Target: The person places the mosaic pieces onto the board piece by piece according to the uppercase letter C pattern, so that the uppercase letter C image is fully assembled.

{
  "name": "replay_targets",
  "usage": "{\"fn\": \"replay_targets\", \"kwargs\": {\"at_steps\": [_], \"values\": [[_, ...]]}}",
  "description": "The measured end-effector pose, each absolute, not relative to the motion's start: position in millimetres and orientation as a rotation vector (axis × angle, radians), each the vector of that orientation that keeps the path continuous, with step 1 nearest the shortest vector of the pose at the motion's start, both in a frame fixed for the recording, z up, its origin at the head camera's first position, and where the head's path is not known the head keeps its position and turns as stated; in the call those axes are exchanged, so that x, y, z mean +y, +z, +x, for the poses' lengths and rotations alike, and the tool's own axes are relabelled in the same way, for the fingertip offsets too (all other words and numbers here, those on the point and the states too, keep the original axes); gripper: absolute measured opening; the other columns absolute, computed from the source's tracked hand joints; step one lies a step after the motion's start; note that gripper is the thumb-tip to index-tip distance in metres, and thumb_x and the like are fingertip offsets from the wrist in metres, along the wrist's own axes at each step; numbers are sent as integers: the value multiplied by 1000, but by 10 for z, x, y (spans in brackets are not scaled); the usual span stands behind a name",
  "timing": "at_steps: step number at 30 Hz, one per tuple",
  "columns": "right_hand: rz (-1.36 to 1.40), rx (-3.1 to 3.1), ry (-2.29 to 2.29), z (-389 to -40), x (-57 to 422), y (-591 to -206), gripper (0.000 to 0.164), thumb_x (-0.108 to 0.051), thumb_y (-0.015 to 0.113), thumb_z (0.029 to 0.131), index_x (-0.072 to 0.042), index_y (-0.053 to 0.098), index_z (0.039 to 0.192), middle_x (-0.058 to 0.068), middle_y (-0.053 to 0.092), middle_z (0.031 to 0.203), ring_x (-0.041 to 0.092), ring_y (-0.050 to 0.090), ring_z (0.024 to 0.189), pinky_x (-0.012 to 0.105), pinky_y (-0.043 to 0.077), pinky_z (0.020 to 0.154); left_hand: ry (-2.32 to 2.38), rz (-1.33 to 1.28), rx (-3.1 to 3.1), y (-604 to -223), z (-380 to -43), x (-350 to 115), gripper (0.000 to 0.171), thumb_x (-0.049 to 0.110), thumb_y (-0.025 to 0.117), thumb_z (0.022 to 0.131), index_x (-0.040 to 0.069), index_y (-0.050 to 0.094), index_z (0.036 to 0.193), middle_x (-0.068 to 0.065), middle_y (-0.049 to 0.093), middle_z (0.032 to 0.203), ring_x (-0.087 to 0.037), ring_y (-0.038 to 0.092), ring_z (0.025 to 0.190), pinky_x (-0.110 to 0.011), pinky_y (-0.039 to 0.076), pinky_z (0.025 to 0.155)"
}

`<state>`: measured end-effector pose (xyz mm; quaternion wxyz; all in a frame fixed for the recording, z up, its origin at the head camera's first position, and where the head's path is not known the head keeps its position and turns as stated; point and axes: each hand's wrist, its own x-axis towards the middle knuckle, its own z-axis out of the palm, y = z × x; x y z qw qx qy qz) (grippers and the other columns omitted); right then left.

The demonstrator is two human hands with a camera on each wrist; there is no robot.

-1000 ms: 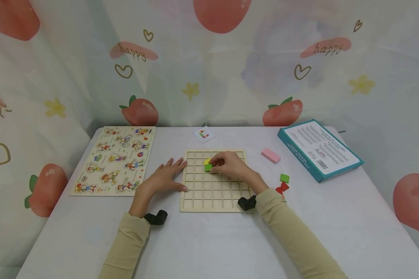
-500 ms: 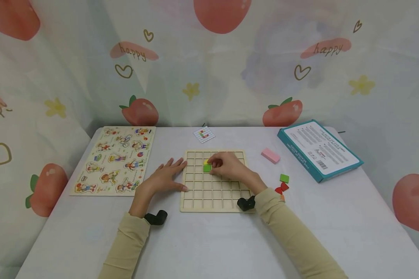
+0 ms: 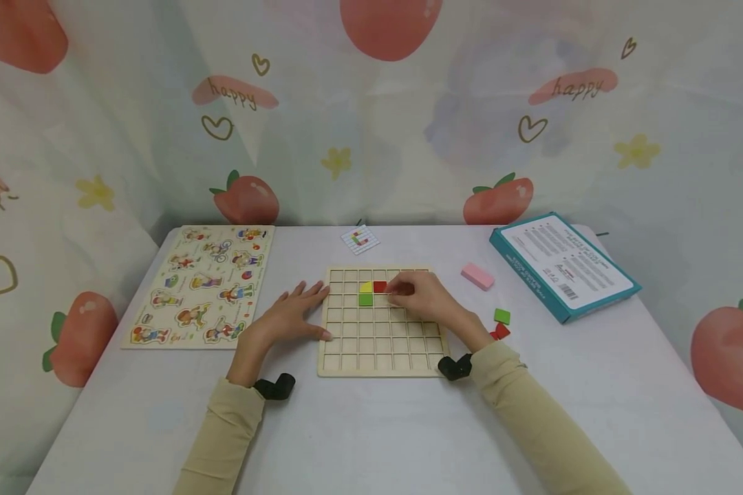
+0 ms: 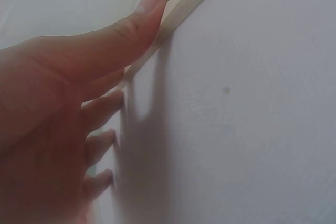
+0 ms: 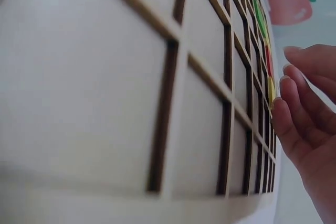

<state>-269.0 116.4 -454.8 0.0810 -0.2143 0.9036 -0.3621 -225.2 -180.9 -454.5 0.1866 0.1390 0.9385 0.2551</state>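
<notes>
A wooden grid board [image 3: 353,344] lies on the white table in the head view. In its upper cells sit a yellow piece [image 3: 365,287], a red piece [image 3: 380,287] beside it, and a green square [image 3: 365,300] below the yellow. My left hand [image 3: 289,317] is spread at the board's left edge, thumb and fingertips right at the rim; the left wrist view has the thumb [image 4: 126,32] over the edge. Just right of the red piece is my right hand [image 3: 424,299], fingers loosely bent. In the right wrist view that hand [image 5: 312,114] shows nothing between thumb and fingers.
Right of the board lie a green piece [image 3: 502,316], red pieces [image 3: 501,331] and a pink block [image 3: 477,276]. A teal box [image 3: 563,268] stands at the back right. A patterned card [image 3: 360,239] is behind the board, and a picture puzzle board [image 3: 201,285] lies left.
My right hand has drawn back to the right from the yellow and green pieces, uncovering the red piece. The green piece has shifted slightly left. My left hand stays in place.
</notes>
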Motion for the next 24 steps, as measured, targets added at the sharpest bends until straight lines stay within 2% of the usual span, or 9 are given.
{"fn": "replay_targets", "kwargs": {"at_steps": [7,13,24], "values": [[-549,2692,-1057,-2569,1412,-4544,15,-16,72,94,-11,76,108,4,70,98,20,59,91,30,52,82,710,409,2648,-4592,-2263,-1826,100,44,82,85,13,28,164,-7,18,172,-39,3,160,-60,4,129],[-550,2722,-1036,-2462,1651,-4558,13,-16,75,93,-11,76,106,2,71,97,19,60,90,29,53,81,705,405,2641,-4597,-2281,-1819,101,44,82,85,14,28,164,-7,17,173,-38,2,160,-59,4,129],[-525,2818,-960,-2329,2174,-4510,13,-13,73,94,-11,77,106,1,72,93,17,61,82,25,53,71,712,340,2628,-4550,-2308,-1776,101,38,86,82,13,31,163,-7,19,172,-38,3,160,-57,4,130]]}}
